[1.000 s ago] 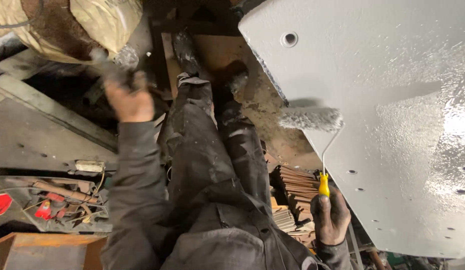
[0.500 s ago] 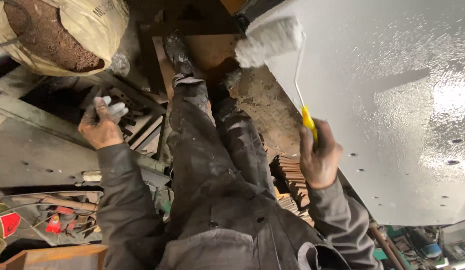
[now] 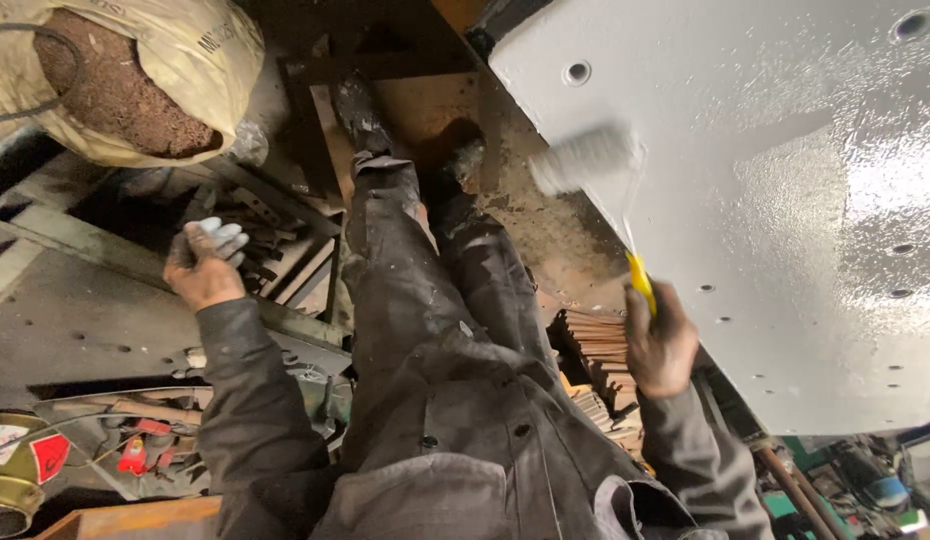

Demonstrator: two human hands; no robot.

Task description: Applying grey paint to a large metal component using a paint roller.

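One paint roller (image 3: 588, 158) is at work here, its white sleeve blurred against the near edge of the big grey metal plate (image 3: 785, 200), well above and a little left of the grip. The right hand (image 3: 663, 342) is wrapped tight round the yellow handle (image 3: 640, 282), fingers closed on it, with the thin wire stem running up from the fist to the sleeve. To lay the coat well, I would judge that the sleeve should sit flat on the plate and be drawn in long overlapping passes with light, even pressure, taking care at the edge and around the bolt holes (image 3: 577, 72), where paint tends to pool or run.

Right of the grip, the plate shines wet and stippled across most of its face. The left hand (image 3: 203, 265) hangs well apart on the other side, fingers loosely spread, tips white with paint, holding nothing; it hovers over dark scrap metal (image 3: 275, 250). Between the two hands, the person's dark, paint-stained trousers (image 3: 425, 300) run down to boots on a rusty brown floor. Just below the grip lies a stack of thin rods (image 3: 595, 350). Far beyond the left hand sit an open sack (image 3: 135, 90) of brown grit and a jumble of tools (image 3: 135, 440).
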